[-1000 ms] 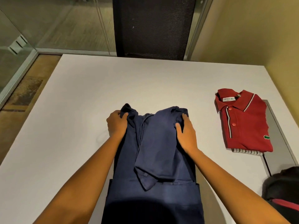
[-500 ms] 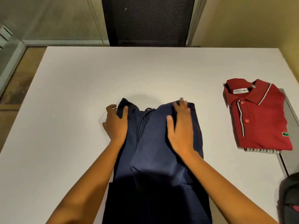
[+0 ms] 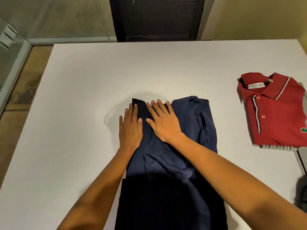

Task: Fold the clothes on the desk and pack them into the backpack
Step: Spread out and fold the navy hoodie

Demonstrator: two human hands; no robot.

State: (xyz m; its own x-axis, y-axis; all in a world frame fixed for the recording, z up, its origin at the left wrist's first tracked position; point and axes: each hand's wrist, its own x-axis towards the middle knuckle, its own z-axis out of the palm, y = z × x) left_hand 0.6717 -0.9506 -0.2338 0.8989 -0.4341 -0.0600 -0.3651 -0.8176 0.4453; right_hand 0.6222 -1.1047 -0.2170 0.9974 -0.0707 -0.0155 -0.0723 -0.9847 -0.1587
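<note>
A navy blue garment (image 3: 187, 146) lies partly folded on the white desk (image 3: 83, 97), running from the middle toward the near edge. My left hand (image 3: 130, 128) lies flat with straight fingers on the garment's far left edge. My right hand (image 3: 163, 121) presses flat on the cloth just beside it, fingers spread. A folded red polo shirt (image 3: 275, 112) with a striped collar lies at the right. A dark edge of the backpack (image 3: 301, 193) shows at the lower right border, mostly out of frame.
A black mesh chair back (image 3: 157, 19) stands behind the desk's far edge. A grey flat panel (image 3: 300, 160) lies under the red shirt at the right edge. Glass walls and floor are at the left.
Both hands went from gripping the garment's far corners to lying flat. My right hand slid left across the cloth to sit beside the left hand.
</note>
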